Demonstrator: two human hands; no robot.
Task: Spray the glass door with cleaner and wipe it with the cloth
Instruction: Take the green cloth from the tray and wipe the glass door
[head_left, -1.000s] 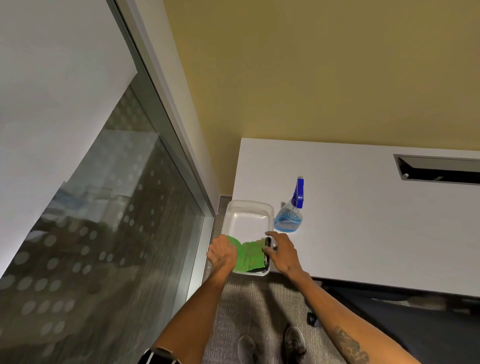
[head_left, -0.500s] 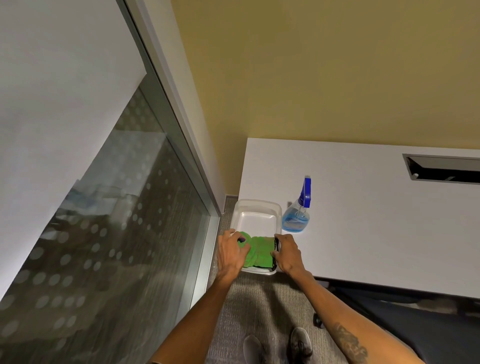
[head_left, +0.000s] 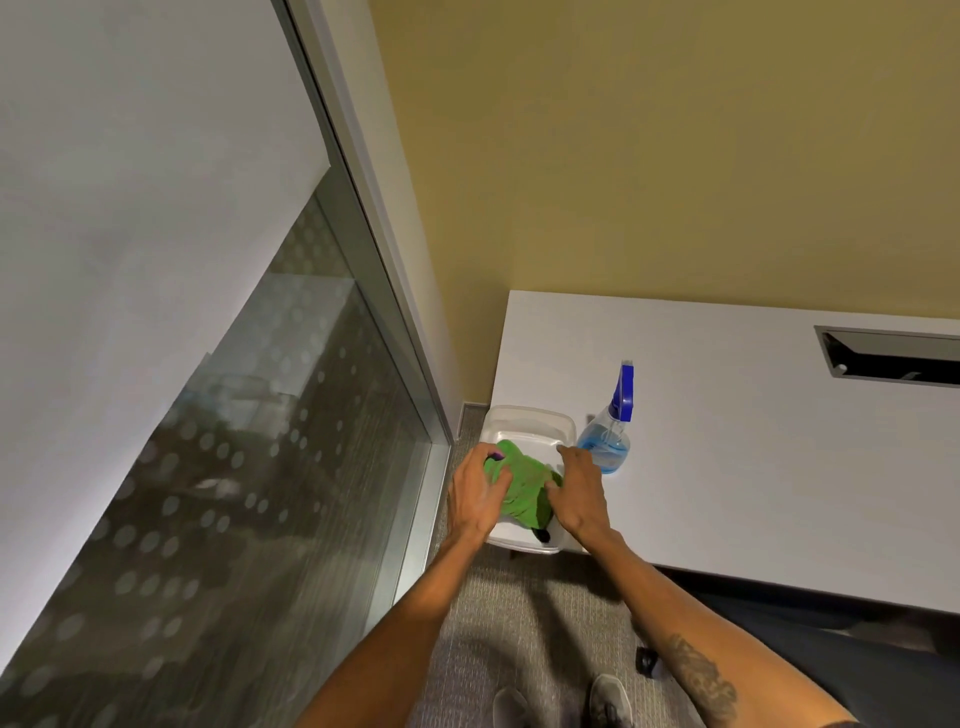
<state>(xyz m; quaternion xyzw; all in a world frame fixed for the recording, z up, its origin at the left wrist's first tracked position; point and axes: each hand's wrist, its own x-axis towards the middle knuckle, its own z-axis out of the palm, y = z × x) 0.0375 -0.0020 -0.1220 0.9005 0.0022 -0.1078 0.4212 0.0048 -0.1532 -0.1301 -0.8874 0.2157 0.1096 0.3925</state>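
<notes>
A green cloth (head_left: 524, 486) lies bunched in a clear plastic tub (head_left: 530, 423) at the desk's near left corner. My left hand (head_left: 475, 496) grips the cloth's left side, fingers curled into it. My right hand (head_left: 579, 493) holds the cloth's right side, over the tub's right rim. A spray bottle (head_left: 608, 439) with blue liquid and a blue trigger head stands upright on the desk just right of the tub, close to my right hand. The glass door (head_left: 234, 493), frosted above and dotted lower down, fills the left of the view.
The white desk (head_left: 753, 457) runs right along the yellow wall and has a dark cable slot (head_left: 893, 356) at the far right. A metal door frame (head_left: 384, 291) stands between door and wall. Grey carpet and my shoes (head_left: 561, 701) are below.
Both hands have closed in on the green cloth and gathered it up in the tub; it was lying flatter at the near end. The spray bottle has stayed put.
</notes>
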